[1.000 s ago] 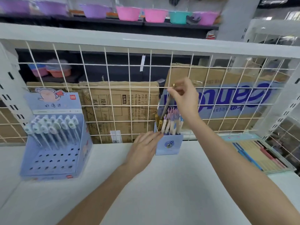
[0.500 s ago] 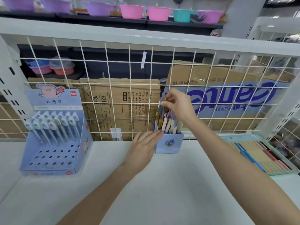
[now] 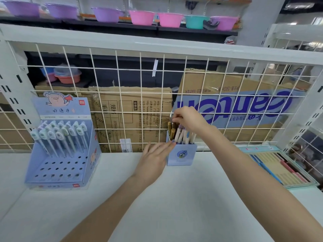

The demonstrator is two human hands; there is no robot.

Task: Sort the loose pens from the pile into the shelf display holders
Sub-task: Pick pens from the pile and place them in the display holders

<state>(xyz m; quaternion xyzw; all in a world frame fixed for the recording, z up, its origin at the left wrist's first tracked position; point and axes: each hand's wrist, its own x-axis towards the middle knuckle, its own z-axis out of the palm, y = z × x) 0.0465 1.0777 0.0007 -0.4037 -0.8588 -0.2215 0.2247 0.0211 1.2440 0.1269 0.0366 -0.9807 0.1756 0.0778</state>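
Small blue pen cup (image 3: 181, 154) stands at the back edge of the white shelf (image 3: 174, 198), approx mid-width, just in front of the wire grid panel (image 3: 129, 95). It holds pale-barrelled pens (image 3: 183, 136) upright plus gold-capped pens (image 3: 171, 131) on its left side.

Left hand (image 3: 153, 161): flat on the shelf, fingers extended & together, fingertips touching the cup's left wall near the rim. Not gripping anything.

Right hand (image 3: 189, 119): above the cup, fingers curled down & pinched on the tops of the pens at the cup's back-left; which pen exactly, can't tell, fingers hide it.

Tiered blue display holder (image 3: 61, 165) w/ pig-cartoon header sits toward the shelf's left edge, well apart from the cup; back rows filled w/ white character-topped pens (image 3: 57, 135), front rows of holes unfilled.

Flat tray of coloured pens (image 3: 279, 168) near the right edge. Cardboard boxes (image 3: 132, 116) behind the grid; pink, purple & teal basins (image 3: 141, 17) on an upper shelf.
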